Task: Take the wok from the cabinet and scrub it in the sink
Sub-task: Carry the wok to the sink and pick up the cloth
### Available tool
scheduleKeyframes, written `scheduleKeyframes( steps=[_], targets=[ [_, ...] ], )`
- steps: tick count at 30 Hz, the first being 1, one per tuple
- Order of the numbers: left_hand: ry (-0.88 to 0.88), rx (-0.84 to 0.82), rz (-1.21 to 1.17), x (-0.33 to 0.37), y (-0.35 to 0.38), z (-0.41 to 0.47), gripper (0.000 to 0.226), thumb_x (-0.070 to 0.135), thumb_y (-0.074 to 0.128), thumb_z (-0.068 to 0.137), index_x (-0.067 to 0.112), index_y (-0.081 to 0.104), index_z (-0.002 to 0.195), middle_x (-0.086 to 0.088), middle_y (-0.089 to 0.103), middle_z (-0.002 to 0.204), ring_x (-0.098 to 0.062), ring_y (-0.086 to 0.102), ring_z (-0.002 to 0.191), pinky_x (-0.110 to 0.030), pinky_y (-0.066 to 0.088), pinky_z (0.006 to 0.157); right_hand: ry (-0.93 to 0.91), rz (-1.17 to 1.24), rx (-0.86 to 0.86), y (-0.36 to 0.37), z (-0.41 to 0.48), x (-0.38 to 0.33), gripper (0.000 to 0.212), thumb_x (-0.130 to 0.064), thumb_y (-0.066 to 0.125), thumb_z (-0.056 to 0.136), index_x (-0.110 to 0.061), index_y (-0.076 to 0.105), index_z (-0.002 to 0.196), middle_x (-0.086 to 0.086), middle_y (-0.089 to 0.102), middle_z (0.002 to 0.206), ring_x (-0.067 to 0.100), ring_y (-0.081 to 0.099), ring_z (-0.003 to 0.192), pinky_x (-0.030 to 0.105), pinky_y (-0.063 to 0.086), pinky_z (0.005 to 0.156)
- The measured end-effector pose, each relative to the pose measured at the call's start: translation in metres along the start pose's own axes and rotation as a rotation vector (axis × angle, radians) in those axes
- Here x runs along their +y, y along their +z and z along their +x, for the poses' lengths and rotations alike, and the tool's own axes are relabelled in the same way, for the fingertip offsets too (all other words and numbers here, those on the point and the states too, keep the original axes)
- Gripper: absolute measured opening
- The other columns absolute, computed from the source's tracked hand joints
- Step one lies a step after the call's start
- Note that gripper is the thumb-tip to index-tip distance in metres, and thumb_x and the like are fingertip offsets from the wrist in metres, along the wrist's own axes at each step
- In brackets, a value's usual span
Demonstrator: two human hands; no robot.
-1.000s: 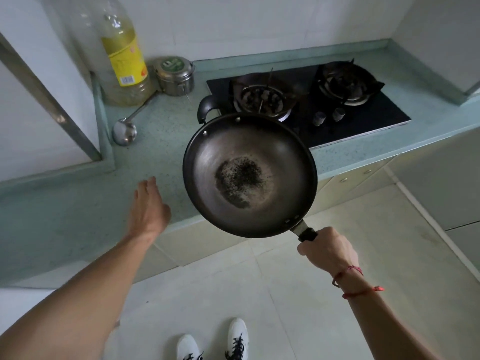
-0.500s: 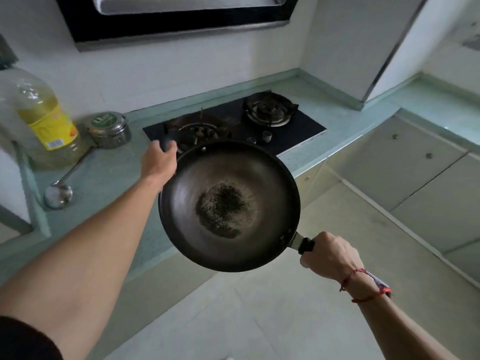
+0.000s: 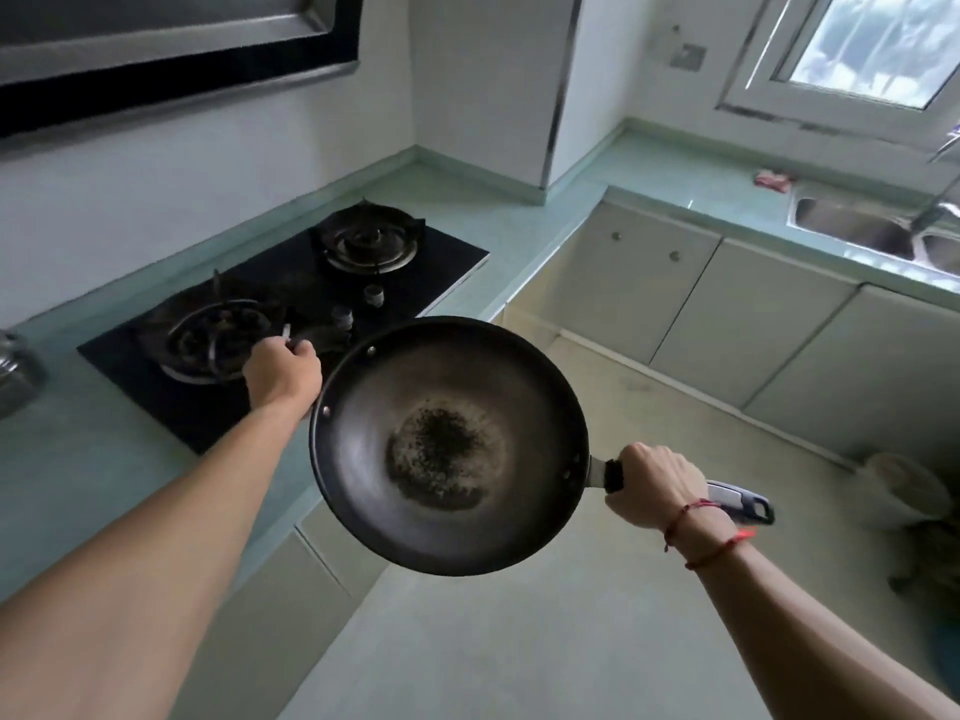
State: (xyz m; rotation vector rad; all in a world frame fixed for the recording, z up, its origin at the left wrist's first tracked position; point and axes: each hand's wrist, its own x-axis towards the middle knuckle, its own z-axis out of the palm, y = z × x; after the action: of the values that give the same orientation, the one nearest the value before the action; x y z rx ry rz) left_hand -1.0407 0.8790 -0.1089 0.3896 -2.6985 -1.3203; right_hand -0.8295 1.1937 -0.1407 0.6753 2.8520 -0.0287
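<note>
Wok (image 3: 449, 444), held level in mid-air over the floor (image 3: 519, 641) beside the hob (image 3: 291, 283). The right hand (image 3: 652, 485) wraps the long handle (image 3: 737, 501). The left hand (image 3: 283, 371) curls at the opposite rim, apparently on a helper loop it hides. The wok looks rigid and probably heavy, with a scorched centre, so a two-point hold suits it. The sink (image 3: 852, 228) lies well apart in the green counter (image 3: 691, 168).

Small home kitchen, L-shaped.
Told by a two-burner gas hob (image 3: 441, 262) sunk in a pale green countertop (image 3: 78, 459), a range hood (image 3: 171, 49) on the wall above, plain cabinet doors (image 3: 623, 283) below, and a steel sink (image 3: 852, 226) under a window (image 3: 872, 44).
</note>
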Motion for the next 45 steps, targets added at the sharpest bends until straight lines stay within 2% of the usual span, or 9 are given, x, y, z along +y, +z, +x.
scheduleKeyframes(
  steps=[3,6,9,14,20,24,27,32,45],
  targets=[
    [0.037,-0.046,0.028,0.022,0.015,-0.014,0.028,0.012,0.049,0.095,-0.008,0.065,0.086,-0.029,0.067,0.101,-0.043,0.062,0.1,-0.044,0.048,0.084,0.044,-0.028,0.081,-0.001,-0.004,0.025,0.006,-0.022,0.054,0.078,-0.02,0.048,0.079,0.003,0.067,0.09,0.03,0.064,0.091,0.031,0.032,0.07],
    [0.092,-0.102,0.041,0.033,0.027,-0.023,0.03,0.014,0.05,0.091,-0.001,0.056,0.066,-0.028,0.068,0.084,-0.042,0.064,0.086,-0.041,0.046,0.071,0.122,-0.041,0.163,-0.004,-0.014,0.045,0.008,-0.02,0.055,0.073,-0.023,0.049,0.075,0.002,0.067,0.091,0.028,0.059,0.096,0.034,0.031,0.076],
    [0.12,-0.17,0.039,0.041,0.035,-0.032,0.029,0.016,0.048,0.09,-0.001,0.058,0.069,-0.02,0.067,0.078,-0.037,0.063,0.077,-0.038,0.046,0.067,0.214,-0.055,0.234,-0.007,-0.029,0.06,0.009,-0.018,0.057,0.071,-0.024,0.054,0.077,0.003,0.064,0.093,0.027,0.055,0.097,0.035,0.033,0.083],
    [0.149,-0.295,-0.023,0.048,0.046,-0.054,0.028,0.022,0.045,0.081,0.001,0.061,0.07,-0.019,0.069,0.073,-0.038,0.067,0.075,-0.047,0.057,0.076,0.351,-0.101,0.342,-0.013,-0.065,0.079,0.013,-0.015,0.06,0.069,-0.018,0.065,0.082,0.004,0.065,0.089,0.029,0.054,0.093,0.037,0.031,0.09],
    [0.252,-0.39,-0.055,0.056,0.05,-0.092,0.033,0.019,0.05,0.086,-0.002,0.054,0.06,-0.017,0.064,0.063,-0.032,0.061,0.062,-0.034,0.045,0.055,0.499,-0.155,0.341,-0.023,-0.133,0.098,0.014,-0.019,0.057,0.074,-0.02,0.065,0.086,0.004,0.066,0.091,0.028,0.054,0.096,0.036,0.03,0.093],
    [0.315,-0.491,-0.036,0.063,0.051,-0.123,0.033,0.021,0.051,0.087,-0.003,0.066,0.069,-0.014,0.068,0.064,-0.031,0.068,0.062,-0.026,0.042,0.048,0.61,-0.165,0.302,-0.017,-0.179,0.113,0.016,-0.019,0.055,0.077,-0.021,0.064,0.09,0.005,0.065,0.093,0.027,0.053,0.097,0.036,0.031,0.092],
    [0.348,-0.548,-0.01,0.074,0.054,-0.147,0.033,0.023,0.055,0.087,-0.002,0.068,0.07,-0.015,0.069,0.064,-0.029,0.068,0.059,-0.027,0.045,0.051,0.677,-0.174,0.315,-0.012,-0.208,0.127,0.018,-0.02,0.055,0.077,-0.022,0.066,0.091,0.005,0.066,0.093,0.027,0.053,0.096,0.035,0.032,0.092],
    [0.398,-0.592,-0.018,0.089,0.066,-0.188,0.034,0.025,0.056,0.086,0.001,0.068,0.065,-0.011,0.068,0.055,-0.027,0.07,0.059,-0.037,0.057,0.069,0.737,-0.207,0.306,-0.01,-0.247,0.157,0.017,-0.021,0.056,0.076,-0.022,0.067,0.088,0.004,0.066,0.089,0.027,0.055,0.093,0.034,0.035,0.091],
    [0.484,-0.599,0.011,0.125,0.122,-0.291,0.035,0.027,0.052,0.088,0.003,0.068,0.068,-0.013,0.069,0.061,-0.029,0.069,0.072,-0.033,0.051,0.067,0.788,-0.153,0.312,0.012,-0.297,0.263,0.014,-0.017,0.056,0.076,-0.022,0.066,0.085,0.005,0.067,0.087,0.028,0.056,0.092,0.036,0.036,0.09]
  ],
)
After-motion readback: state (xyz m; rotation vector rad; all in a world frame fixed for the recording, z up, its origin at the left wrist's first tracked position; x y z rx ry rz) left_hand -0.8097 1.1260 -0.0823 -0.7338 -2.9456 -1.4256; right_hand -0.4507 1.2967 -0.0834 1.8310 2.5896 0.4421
